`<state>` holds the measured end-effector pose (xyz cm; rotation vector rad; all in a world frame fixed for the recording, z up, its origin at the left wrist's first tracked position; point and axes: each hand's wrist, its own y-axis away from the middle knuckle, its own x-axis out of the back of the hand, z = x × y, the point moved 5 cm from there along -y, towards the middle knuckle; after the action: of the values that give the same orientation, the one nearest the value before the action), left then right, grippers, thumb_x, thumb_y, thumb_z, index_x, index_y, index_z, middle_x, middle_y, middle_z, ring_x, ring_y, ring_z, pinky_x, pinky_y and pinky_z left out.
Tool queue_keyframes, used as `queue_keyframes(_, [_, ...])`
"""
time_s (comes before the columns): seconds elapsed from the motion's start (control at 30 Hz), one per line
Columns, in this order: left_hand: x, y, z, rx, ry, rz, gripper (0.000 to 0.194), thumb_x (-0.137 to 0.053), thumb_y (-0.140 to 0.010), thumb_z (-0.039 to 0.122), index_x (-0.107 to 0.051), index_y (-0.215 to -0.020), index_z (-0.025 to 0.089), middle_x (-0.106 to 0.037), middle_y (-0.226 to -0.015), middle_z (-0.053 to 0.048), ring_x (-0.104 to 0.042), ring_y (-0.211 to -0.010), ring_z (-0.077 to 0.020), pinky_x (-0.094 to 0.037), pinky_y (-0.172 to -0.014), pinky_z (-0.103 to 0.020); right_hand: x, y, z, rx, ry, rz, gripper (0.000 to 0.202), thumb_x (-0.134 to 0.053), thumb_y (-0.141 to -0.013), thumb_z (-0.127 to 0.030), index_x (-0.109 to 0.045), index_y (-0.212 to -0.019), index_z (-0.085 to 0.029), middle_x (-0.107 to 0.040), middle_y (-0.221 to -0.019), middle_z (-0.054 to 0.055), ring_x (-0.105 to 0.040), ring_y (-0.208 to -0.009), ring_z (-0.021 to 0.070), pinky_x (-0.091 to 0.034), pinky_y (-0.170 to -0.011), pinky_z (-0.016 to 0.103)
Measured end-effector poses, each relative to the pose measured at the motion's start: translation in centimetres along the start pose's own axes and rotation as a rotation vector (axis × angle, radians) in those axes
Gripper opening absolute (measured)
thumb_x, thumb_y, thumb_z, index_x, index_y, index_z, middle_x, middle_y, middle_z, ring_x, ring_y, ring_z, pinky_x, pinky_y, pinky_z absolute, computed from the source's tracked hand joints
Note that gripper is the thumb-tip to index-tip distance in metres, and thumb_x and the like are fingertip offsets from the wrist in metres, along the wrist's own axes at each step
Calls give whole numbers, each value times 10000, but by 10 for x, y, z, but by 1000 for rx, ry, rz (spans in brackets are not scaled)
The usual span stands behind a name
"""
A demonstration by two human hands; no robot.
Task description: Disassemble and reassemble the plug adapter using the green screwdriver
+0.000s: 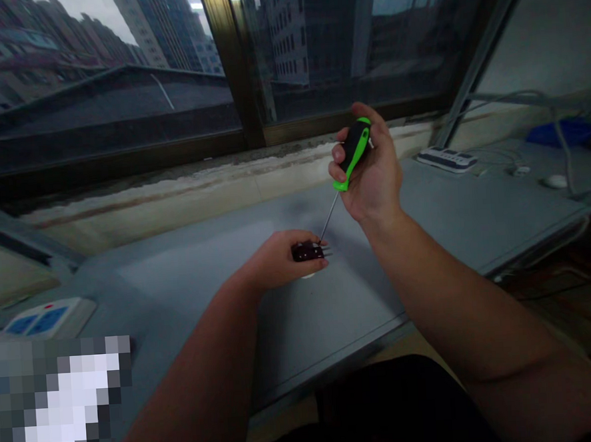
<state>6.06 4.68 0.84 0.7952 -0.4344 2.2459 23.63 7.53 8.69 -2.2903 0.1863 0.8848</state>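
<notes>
My right hand [372,169] is wrapped round the black and green handle of a screwdriver [356,152]. Its thin metal shaft slants down and left, and the tip meets the upper edge of a small dark block [307,251]. Metal prongs stick out of the block's right side. My left hand [288,258] holds that block between thumb and fingers, low over the grey table [321,313]. A bit of something white shows just beneath the block. Whether the tip sits in a screw is too small to tell.
At the left lies a white power strip with blue sockets [48,319], near a pixelated area. Another white strip [446,160] lies at the back right, with cables and a blue item [565,133] beyond. Windows [246,64] rise behind the table.
</notes>
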Motion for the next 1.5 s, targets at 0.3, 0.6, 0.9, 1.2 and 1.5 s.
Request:
queue_keyframes(0.3, [11,2,14,-103,-106,109,132,-679,-800,242,-684,-910,168,-627,-769,12,-541,-674,-111,-406,-634,-243,4,-3,2,-20,-104,17,289,-710,-844,-565,-566,-938,-333,-569,-727,-49,-472,-497,99,-285,-363,200])
queue_keyframes(0.6, [14,1,17,-80,-114,121,91,-620,-807,193,-699,-839,161,-665,-773,-7,-577,-678,-119,-433,-661,-256,6,-3,3,-56,-108,63,283,-698,-861,-551,-543,-917,-321,-555,-698,-56,-442,-470,93,-255,-346,199])
queue_keyframes(0.9, [25,0,7,46,21,298,201,-622,-882,354,-681,-927,167,-700,-881,-41,-601,-736,-147,-475,-725,-289,14,-7,6,-97,-109,133,284,-682,-871,-553,-532,-906,-315,-546,-685,-65,-446,-461,86,-264,-346,203])
queue_keyframes(1.2, [53,12,-34,451,-306,421,180,-702,-766,367,-750,-786,195,-717,-741,-76,-635,-700,-222,-444,-677,-345,13,-3,9,-113,-173,148,302,-700,-869,-515,-513,-899,-279,-537,-656,-95,-449,-450,54,-256,-343,164])
queue_keyframes(1.5, [49,6,-12,152,-81,418,347,-540,-924,423,-761,-1025,174,-765,-988,-82,-654,-842,-194,-502,-783,-315,21,-8,16,-174,-145,192,364,-686,-847,-605,-501,-880,-294,-552,-629,-96,-462,-418,77,-272,-301,194])
